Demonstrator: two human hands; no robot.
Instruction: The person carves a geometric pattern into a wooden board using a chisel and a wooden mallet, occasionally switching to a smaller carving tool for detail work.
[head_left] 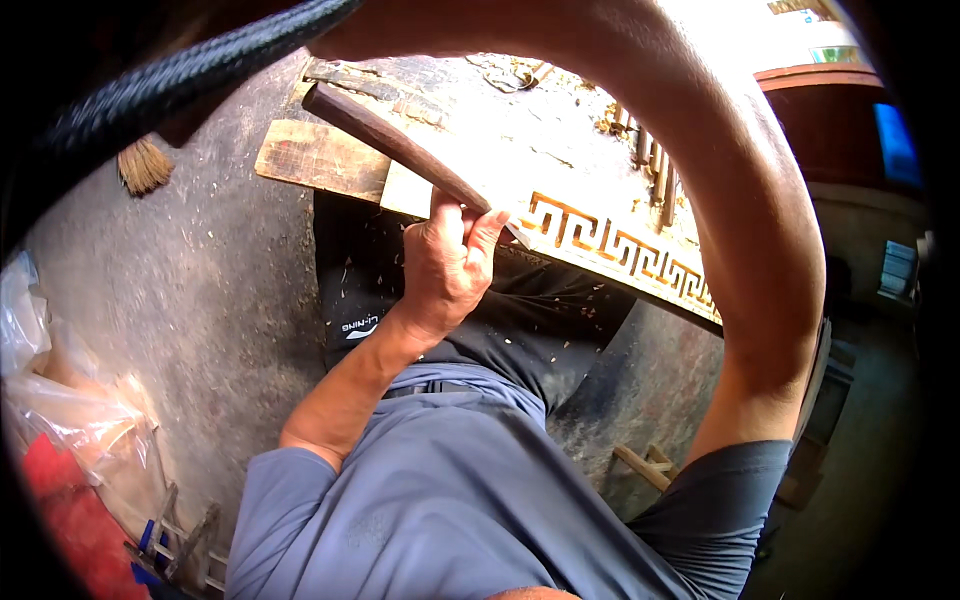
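My left hand (450,265) is closed round the lower part of a chisel (385,140) with a long dark wooden handle. The chisel slants, its handle up to the left and its narrow tip down at the near edge of a pale wooden board (620,250). A brown key-pattern fretwork is cut along that edge, just right of the tip. My right arm (760,200) arches up over the bench and across the top of the picture. A black braided cord (200,75) crosses where the arm ends, and my right hand does not show.
Wood chips and several slim tools (655,175) lie on the sunlit bench. A worn plank (320,158) juts out at its left end. A straw brush (145,167) and clear plastic sheeting (90,400) are at the left. A wooden stool (645,467) stands low right.
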